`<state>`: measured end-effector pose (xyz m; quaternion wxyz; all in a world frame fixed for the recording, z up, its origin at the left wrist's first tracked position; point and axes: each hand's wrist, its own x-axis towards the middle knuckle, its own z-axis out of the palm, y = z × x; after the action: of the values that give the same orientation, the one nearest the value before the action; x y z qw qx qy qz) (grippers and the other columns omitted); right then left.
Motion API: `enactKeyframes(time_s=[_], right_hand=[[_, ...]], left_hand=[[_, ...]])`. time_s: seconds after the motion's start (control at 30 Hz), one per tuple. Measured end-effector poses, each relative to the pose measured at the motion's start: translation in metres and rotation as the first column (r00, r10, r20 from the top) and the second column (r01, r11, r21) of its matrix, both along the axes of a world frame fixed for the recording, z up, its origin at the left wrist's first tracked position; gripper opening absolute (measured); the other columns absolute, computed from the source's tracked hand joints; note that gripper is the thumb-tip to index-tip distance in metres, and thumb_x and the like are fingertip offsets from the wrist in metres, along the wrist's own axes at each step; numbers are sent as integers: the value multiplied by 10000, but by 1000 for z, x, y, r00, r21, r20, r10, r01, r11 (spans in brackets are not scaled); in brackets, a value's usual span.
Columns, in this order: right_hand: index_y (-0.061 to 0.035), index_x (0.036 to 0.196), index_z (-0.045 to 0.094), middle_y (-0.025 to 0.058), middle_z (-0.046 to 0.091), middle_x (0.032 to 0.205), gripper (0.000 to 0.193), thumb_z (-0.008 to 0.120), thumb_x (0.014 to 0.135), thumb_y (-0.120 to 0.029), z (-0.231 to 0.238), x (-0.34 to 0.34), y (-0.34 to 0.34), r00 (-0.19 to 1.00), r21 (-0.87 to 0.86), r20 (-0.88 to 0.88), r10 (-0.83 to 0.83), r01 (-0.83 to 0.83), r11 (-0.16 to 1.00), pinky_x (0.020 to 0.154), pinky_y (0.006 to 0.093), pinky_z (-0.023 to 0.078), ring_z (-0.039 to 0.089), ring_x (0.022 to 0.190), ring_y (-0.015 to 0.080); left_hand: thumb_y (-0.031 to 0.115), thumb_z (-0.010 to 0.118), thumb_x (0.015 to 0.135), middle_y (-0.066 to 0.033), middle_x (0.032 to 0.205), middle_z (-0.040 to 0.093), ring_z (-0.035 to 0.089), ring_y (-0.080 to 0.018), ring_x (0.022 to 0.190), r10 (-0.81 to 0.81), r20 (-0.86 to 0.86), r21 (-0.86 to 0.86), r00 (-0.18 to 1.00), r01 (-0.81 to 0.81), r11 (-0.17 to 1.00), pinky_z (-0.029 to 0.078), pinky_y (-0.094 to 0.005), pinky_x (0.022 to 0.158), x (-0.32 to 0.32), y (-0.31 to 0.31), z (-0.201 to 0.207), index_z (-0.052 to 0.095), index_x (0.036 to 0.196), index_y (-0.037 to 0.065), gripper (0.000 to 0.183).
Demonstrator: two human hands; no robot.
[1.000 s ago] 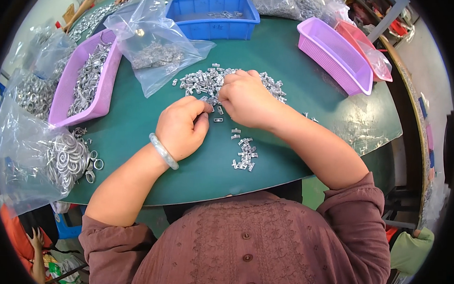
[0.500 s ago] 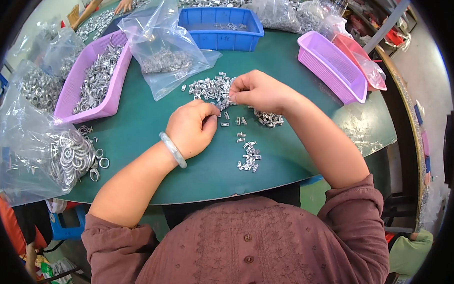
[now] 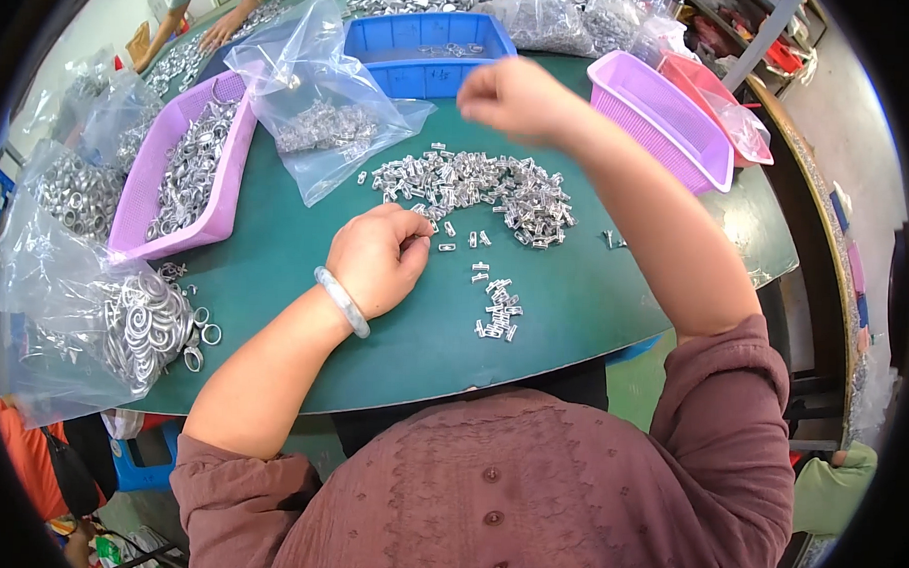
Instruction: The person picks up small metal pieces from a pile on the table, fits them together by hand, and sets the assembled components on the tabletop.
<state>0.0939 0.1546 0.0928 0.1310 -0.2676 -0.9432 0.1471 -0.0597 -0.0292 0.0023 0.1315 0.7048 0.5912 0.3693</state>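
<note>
A pile of small silvery metal pieces [image 3: 468, 179], each a short oblong with a slot, lies mid-table. My left hand [image 3: 377, 256], with a pale bangle on its wrist, rests at the pile's near left edge. Its fingers are curled closed, and whatever they hold is hidden. Over the table, between the blue tray [image 3: 437, 81] and the purple basket on the right, my right hand [image 3: 521, 98] hangs in the air, slightly blurred. Its fingers are drawn together, and I cannot make out anything in them. Toward me lies a smaller cluster of the same pieces [image 3: 499, 311].
A purple basket of metal rings [image 3: 132, 213] stands left, beside clear bags of metal parts [image 3: 143, 323]. Another clear bag [image 3: 330, 124] lies before the blue tray. A purple basket [image 3: 660, 121] and a red one [image 3: 716, 103] stand right. Another person's hand [image 3: 223, 28] works far left.
My right hand has lifted off the pile and moved up, away from me, toward the blue tray, uncovering the pile's right part. The left hand has barely moved.
</note>
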Motion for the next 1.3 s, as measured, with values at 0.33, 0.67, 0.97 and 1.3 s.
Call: enactKeyframes(time_s=[0.33,0.67,0.97,1.3], right_hand=[[-94,762,709,101,618,834,82,693,737,-170,-75,39,-75,958,84,-113,265,-256,963,813,426,479,592,894,313],[-100,731,671,54,557,830,57,686,751,-152,-92,41,-90,933,148,-201,299,-273,951,800,385,393,531,876,251],[-101,770,664,55,577,871,138,738,713,-203,-92,36,-96,945,220,-198,259,-215,952,791,418,403,553,898,278],[-160,635,688,45,676,749,157,668,659,-314,-105,-5,-91,950,506,-134,282,-179,844,686,449,377,623,783,265]], left_hand=[[64,677,793,-104,763,599,596,-269,669,-25,-120,9,992,27,1000,480,-362,616,7,0,1,705,867,39,83],[72,693,770,-87,769,590,604,-272,715,-32,-190,-37,981,25,999,483,-359,634,11,-7,5,711,869,56,101],[84,695,757,-103,783,576,592,-310,743,-85,-215,-11,973,84,996,477,-400,641,10,-5,8,683,848,58,96],[128,669,868,-178,1045,660,612,-330,869,-225,-252,-31,941,225,974,488,-417,786,-17,6,-1,646,1080,4,247]])
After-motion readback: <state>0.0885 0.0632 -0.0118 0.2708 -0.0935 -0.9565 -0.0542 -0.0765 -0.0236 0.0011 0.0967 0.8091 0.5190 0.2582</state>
